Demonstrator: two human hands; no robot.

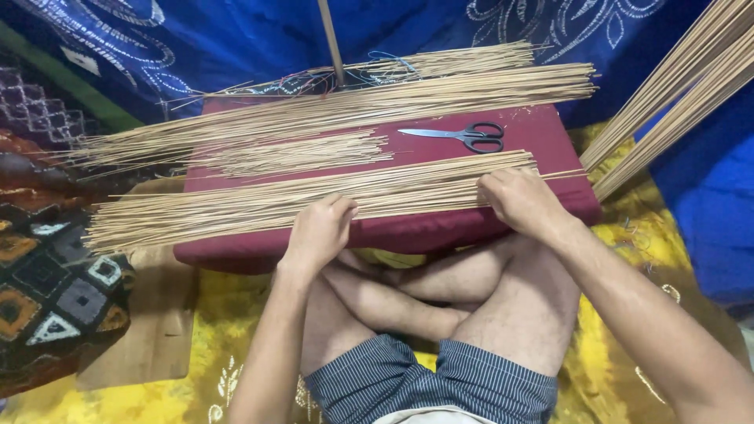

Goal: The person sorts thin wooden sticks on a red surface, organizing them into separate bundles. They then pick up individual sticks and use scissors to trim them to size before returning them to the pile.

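A: Where's the stick bundle (pixel 236 206)?

B: Nearest row on the maroon cushion (pixel 542 133), front edge, ends hanging off the left side. Thin pale sticks, prob. light and springy, snap easy, and they'd roll apart if grabbed loosely.

A: Best hold?

B: Flat press from above near mid and right end, w/ both palms.

A: Fingers now?

B: Left hand (pixel 318 232): fingers together, curled down over the sticks. Right hand (pixel 520 200): knuckles bent, pressing the right end; can't tell if any stick is pinched underneath. Scissors (pixel 463 135) lie behind, untouched.
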